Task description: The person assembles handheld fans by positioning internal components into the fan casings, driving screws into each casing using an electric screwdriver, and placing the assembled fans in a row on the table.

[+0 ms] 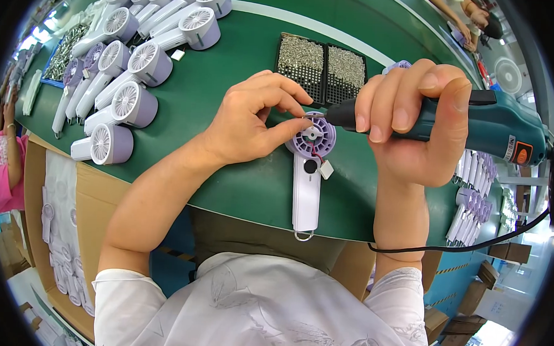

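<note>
On the green bench (245,187), close to its near edge: a handheld fan (306,193), lying flat, white handle toward the torso, open purple head (323,138) pointing away. Just below the head, red wires (316,156) running out to a small white connector (326,169) beside the handle; at the handle's near end, a metal loop (304,237). At the far rim of the head, left hand (242,122), thumb and forefinger brought close together by the slim tip of an electric screwdriver (504,133); impossible to tell from this view whether pinching a screw, the tip itself or neither. Wrapped around the teal body of the driver, right hand (411,138), fingers curled firmly, black nose aimed leftward at the fan head. Past the right forearm, a black cable (465,248).

Beyond the fan, side by side, a left black tray (301,61) and a right black tray (345,74), both with many small metal screws. To the left, rows of white-and-purple fans (127,103) with round grilles; behind them, a blue tray (47,80) of metal parts. Below, beside the bench, an open cardboard box (97,196). At far left, a person in pink (5,167).
</note>
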A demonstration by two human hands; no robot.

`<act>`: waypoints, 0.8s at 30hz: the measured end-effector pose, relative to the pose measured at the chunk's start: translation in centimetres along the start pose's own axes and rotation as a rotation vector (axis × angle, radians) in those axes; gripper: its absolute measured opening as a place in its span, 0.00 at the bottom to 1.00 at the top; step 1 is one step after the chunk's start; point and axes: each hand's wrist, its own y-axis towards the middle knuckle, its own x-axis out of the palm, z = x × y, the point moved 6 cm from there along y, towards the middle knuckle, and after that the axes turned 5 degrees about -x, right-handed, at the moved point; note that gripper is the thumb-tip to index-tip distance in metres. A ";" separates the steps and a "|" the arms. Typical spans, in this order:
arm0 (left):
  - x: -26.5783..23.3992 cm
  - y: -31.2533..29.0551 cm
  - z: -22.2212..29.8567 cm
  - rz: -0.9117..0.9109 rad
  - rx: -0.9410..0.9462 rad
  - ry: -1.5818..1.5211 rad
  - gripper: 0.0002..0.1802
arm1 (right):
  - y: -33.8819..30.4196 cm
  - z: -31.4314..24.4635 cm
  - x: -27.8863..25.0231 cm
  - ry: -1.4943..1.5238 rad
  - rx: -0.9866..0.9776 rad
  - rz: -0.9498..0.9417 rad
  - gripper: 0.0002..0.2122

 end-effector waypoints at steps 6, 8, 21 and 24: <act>-0.2 -0.1 0.0 -0.001 0.000 0.019 0.07 | 0.0 0.1 0.1 -0.011 0.019 0.000 0.16; -0.2 -0.1 0.1 0.004 0.002 0.015 0.07 | 0.0 0.1 0.1 -0.014 0.024 0.010 0.16; -0.2 0.0 0.2 -0.062 -0.107 0.041 0.21 | 0.1 0.2 0.0 -0.047 0.026 0.010 0.15; -0.4 0.1 0.6 -0.125 -0.100 -0.011 0.33 | 0.1 0.1 -0.1 -0.095 0.032 0.079 0.15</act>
